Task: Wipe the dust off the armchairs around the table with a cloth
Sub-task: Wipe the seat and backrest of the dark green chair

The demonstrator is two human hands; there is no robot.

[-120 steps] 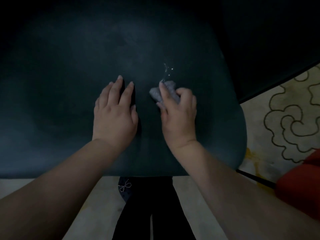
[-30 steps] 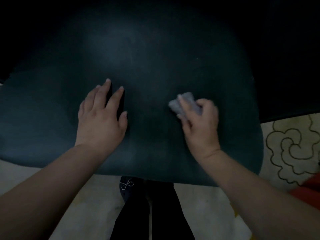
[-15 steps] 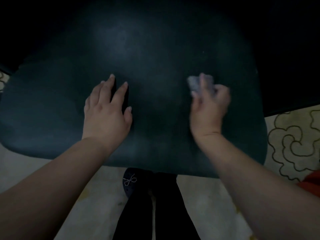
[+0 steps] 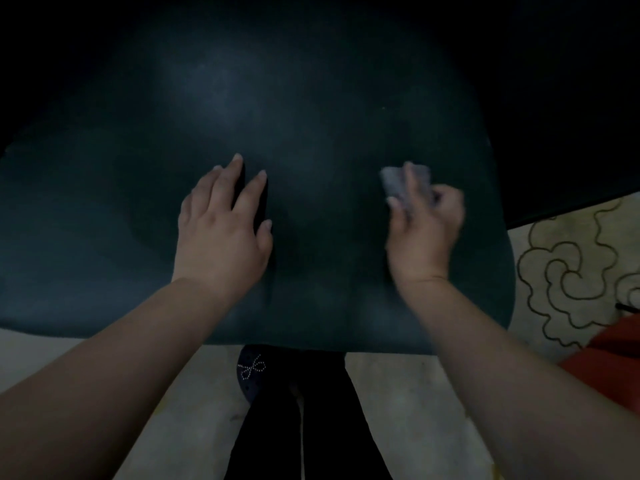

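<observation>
Down on the right half of the dark seat (image 4: 311,98), a small grey cloth (image 4: 394,183) is lying bunched against the chair's surface, and the right hand (image 4: 424,230) is gripping it, with its fingers (image 4: 414,181) curled over the top of the fabric and pinching it from both sides. That hand is showing some blur, so the exact lie of each finger is hard to make out, though the cloth is clearly peeking out beyond the fingertips toward the far side of the seat. Well apart from it, on the left half of the same seat, the left hand (image 4: 221,233) is resting flat, palm down, its fingers straight and slightly spread, holding nothing and pressing on the upholstery. Both bare forearms are reaching in from the near edge of the picture. The seat is filling most of the view, dark teal and faintly shiny near its middle, with its rounded front edge facing the person. Below that edge, dark trouser legs (image 4: 304,427) are standing on a pale floor (image 4: 398,393), and a dark shoe with a small beaded bow (image 4: 251,368) is showing just beside them. Off to the right, a cream rug with dark curling outlines (image 4: 568,271) is lying on the floor, and something red (image 4: 609,355) is sitting at the lower right edge.
</observation>
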